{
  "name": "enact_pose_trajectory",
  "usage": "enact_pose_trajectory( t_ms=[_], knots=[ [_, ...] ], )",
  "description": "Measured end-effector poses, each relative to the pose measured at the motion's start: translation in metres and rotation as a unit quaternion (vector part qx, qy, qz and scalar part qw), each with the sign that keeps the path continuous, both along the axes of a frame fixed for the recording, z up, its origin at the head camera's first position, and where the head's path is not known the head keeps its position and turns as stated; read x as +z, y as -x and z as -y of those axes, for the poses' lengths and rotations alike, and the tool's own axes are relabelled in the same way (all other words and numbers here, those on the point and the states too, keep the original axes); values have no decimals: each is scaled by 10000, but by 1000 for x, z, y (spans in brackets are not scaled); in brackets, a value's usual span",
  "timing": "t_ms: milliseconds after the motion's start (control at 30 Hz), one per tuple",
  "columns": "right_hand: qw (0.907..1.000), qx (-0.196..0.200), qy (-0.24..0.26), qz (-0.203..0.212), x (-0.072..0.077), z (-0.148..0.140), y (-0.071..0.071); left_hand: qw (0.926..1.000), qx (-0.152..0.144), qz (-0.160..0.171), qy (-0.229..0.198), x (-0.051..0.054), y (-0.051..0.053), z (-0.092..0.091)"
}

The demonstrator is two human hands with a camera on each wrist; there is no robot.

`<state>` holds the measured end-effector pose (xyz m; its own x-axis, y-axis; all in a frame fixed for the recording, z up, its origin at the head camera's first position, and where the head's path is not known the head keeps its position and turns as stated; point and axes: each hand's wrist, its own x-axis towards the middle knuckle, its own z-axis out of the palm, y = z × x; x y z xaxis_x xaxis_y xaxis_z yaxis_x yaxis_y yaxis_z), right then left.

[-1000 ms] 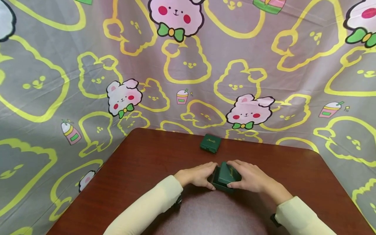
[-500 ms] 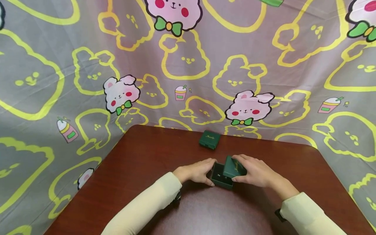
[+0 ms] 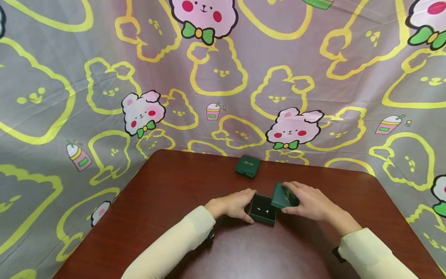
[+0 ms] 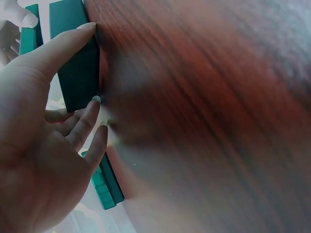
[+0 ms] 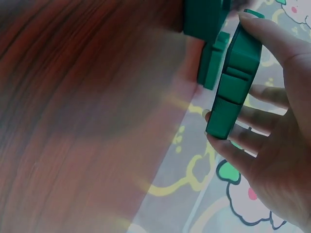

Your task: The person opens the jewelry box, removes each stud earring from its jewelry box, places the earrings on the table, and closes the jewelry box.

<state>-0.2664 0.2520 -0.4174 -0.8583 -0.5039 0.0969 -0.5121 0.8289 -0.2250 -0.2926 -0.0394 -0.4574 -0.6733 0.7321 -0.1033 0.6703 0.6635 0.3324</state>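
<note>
On the brown table (image 3: 195,178), hands (image 3: 234,205) (image 3: 308,199) partly cover the box (image 3: 263,221) and lid (image 3: 282,198).

Right hand (image 5: 284,150): I see it grip a green, notch-sided box lid (image 5: 235,82) by opposite ends.
Beside the lid: I make out a cropped green rectangular box (image 5: 201,19) and a flat green box (image 5: 211,58).
Surface: reddish-brown grained wooden table (image 5: 97,97).
Backdrop: grey, yellow-patterned cloth (image 5: 192,141).

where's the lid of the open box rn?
Right of centre in the head view: the lid is in the right hand, by the far right corner of the open box, which the left hand holds.
</note>
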Motion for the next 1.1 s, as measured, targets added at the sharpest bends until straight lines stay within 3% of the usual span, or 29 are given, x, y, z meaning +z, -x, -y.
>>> enact_pose_trajectory(
  t_ms=[133,433,1100],
  knots=[
    [9999,-85,-70,-71,-3,-5,3,10000,50,12,23,-2,0,0],
    [9991,-360,-38,202,-7,-13,6,10000,80,-3,-26,-7,0,0],
    [9970,-731,-179,202,-16,-27,16,9999,110,59,-30,-5,-1,0]
  ],
)
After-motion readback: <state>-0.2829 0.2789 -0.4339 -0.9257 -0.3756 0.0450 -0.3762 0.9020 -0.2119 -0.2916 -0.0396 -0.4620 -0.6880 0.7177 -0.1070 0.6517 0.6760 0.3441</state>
